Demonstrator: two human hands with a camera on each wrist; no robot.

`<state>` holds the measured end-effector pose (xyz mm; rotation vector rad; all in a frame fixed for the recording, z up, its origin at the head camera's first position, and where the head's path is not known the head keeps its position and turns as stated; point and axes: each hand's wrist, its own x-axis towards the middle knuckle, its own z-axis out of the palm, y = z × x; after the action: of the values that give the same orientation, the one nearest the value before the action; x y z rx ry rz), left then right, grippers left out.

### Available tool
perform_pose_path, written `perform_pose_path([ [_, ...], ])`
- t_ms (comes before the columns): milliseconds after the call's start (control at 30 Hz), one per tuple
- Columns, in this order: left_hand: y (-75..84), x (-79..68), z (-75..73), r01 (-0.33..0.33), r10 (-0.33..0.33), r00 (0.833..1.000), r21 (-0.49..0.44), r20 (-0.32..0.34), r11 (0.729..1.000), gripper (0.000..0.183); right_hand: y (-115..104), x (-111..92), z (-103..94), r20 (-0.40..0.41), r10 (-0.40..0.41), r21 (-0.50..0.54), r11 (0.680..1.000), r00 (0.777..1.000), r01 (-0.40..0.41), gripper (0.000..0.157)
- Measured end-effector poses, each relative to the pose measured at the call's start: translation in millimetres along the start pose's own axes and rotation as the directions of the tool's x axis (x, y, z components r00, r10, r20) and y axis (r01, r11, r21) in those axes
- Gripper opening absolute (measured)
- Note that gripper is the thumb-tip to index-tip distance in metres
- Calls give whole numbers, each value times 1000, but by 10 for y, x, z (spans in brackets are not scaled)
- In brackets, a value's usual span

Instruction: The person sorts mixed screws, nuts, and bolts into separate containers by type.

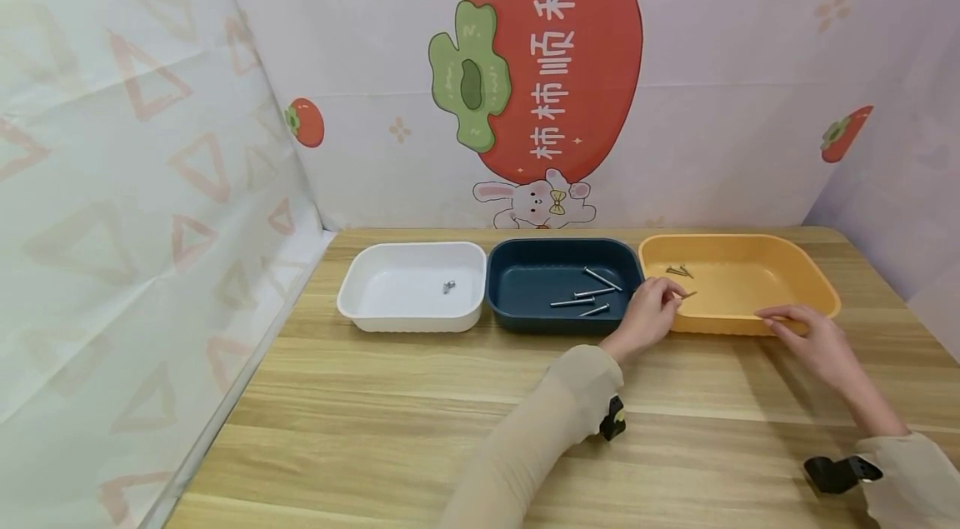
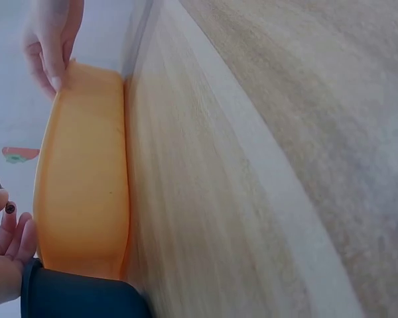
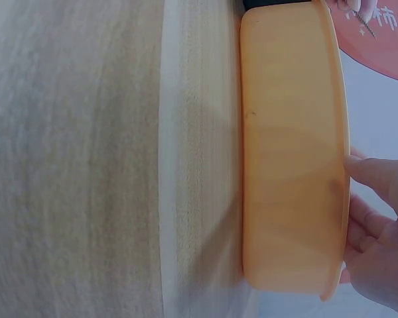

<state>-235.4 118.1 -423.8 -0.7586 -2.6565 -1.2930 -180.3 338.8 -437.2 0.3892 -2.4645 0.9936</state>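
My left hand [image 1: 651,314] pinches a small brass-coloured screw [image 1: 689,295] above the left front part of the yellow tray [image 1: 750,324]. In the left wrist view the head of this screw [image 2: 10,207] shows beside the fingertips. More small brass-coloured screws [image 1: 680,271] lie inside the yellow tray near its left side. Over at the tray's right front, my right hand [image 1: 813,344] holds the rim between thumb and fingers. The right wrist view shows the thumb of that hand [image 3: 385,225] against the rim, with some fingers partly hidden behind it.
A dark blue tray [image 1: 551,324] stands left of the yellow one and holds several long silver screws [image 1: 592,293]. Left of that is a white tray [image 1: 408,322] with a few small metal pieces [image 1: 448,286]. All three trays stand side by side on the wooden table [image 1: 390,421], before a printed cloth.
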Motion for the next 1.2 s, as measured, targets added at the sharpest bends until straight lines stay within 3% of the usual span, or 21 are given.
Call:
perform_pose_path([
  [133,4,15,31,-5,5,1000,49,-5,999,10,-6,0,2,6,3,0,1000,1000,-3,9],
  [567,39,20,78,32,-31,999,84,-15,996,11,-4,-9,8,5,11,-12,1000,1000,-11,10],
  [900,9,-17,19,17,-16,1000,-47,17,999,20,4,3,-18,0,-19,-3,1000,1000,19,10],
  [1033,-19,-64,-11,6,-4,999,-49,43,999,18,41,2,4,-20,-13,10,1000,1000,13,7],
  [1200,-37,-129,-44,-28,32,997,-56,66,998,17,-10,22,-28,11,-25,-8,1000,1000,25,10],
])
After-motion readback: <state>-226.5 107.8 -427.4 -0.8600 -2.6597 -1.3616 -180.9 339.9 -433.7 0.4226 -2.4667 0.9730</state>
